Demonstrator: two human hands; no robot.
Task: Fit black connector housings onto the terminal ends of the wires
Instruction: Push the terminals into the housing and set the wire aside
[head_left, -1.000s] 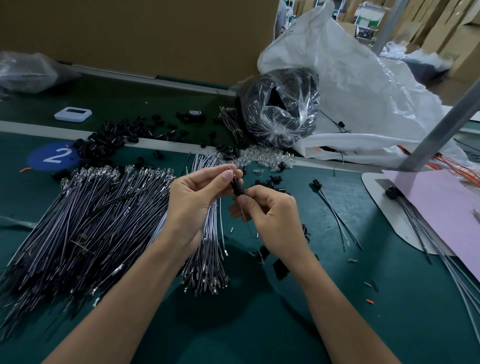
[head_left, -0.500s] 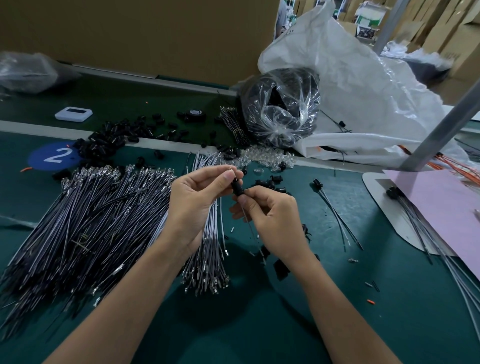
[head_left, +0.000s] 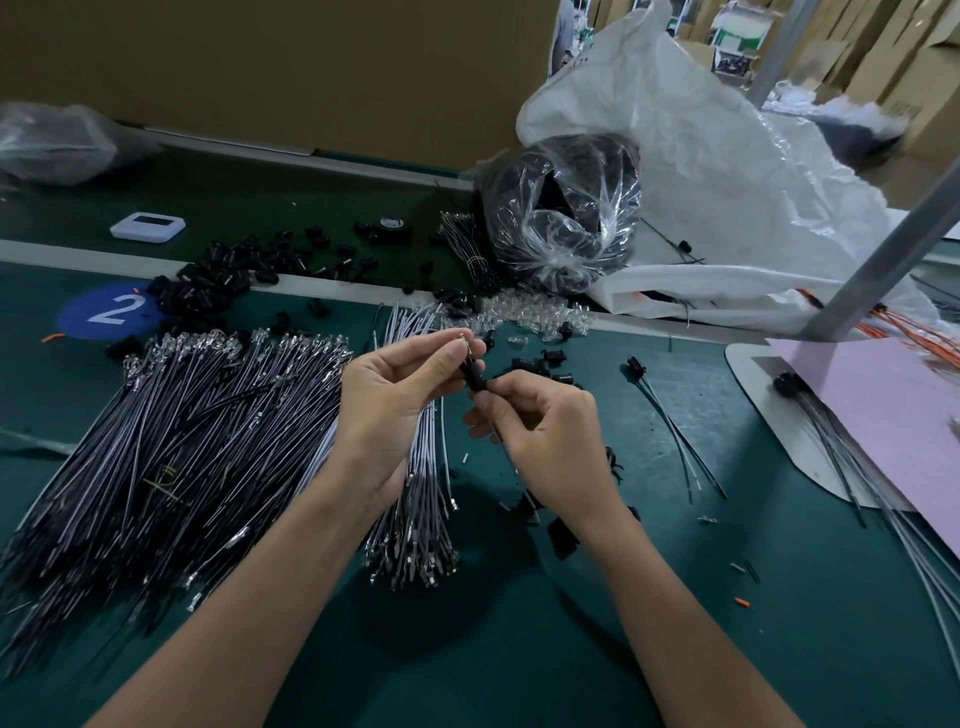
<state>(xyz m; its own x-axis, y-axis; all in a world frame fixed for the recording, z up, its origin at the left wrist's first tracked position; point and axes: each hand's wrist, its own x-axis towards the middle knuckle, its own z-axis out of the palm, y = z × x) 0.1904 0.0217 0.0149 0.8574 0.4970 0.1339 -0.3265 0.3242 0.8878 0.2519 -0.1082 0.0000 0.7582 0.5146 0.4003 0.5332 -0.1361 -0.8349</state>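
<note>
1. On the head camera I see the left hand (head_left: 395, 410) pinching the black housing (head_left: 475, 376) between thumb and forefinger, held up above the green table (head_left: 519, 649).
2. The right hand (head_left: 545, 441) has its fingers curled, clamped on the wire (head_left: 511, 457) just below the housing.
3. A metal tip (head_left: 466, 342) pokes out of the housing's top.
4. A big wire pile (head_left: 182, 441) lies to the left, a smaller bundle (head_left: 426, 509) lies beneath the hands, and loose housings (head_left: 234, 270) are scattered farther back.

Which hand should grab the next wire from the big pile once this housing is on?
Probably left. The left hand is beside the wire pile on its own side; the right hand, pinching the wire, would have to cross over.
</note>
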